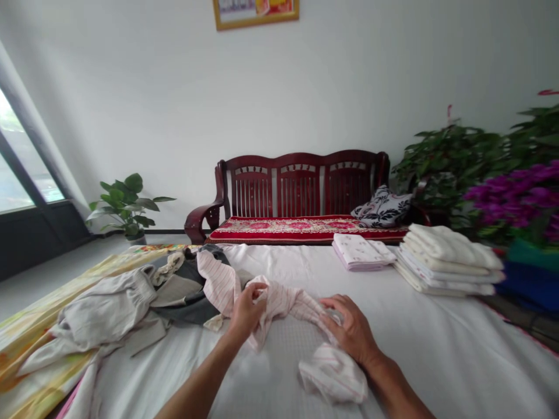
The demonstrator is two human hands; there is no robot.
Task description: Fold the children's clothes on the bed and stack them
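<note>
A pink-and-white striped garment lies crumpled across the white sheet in front of me. My left hand is closed on a bunched part of the garment near its middle. The fingers of my right hand curl over and grip the garment's right part, and loose striped cloth trails below that hand. A pile of unfolded grey and beige clothes sits just left of my left hand.
Folded white cloths and a folded pink patterned cloth lie at the far right. A dark wooden bench with a red cushion stands behind. Potted plants and purple flowers flank it. A yellow patterned cloth hangs at the left edge.
</note>
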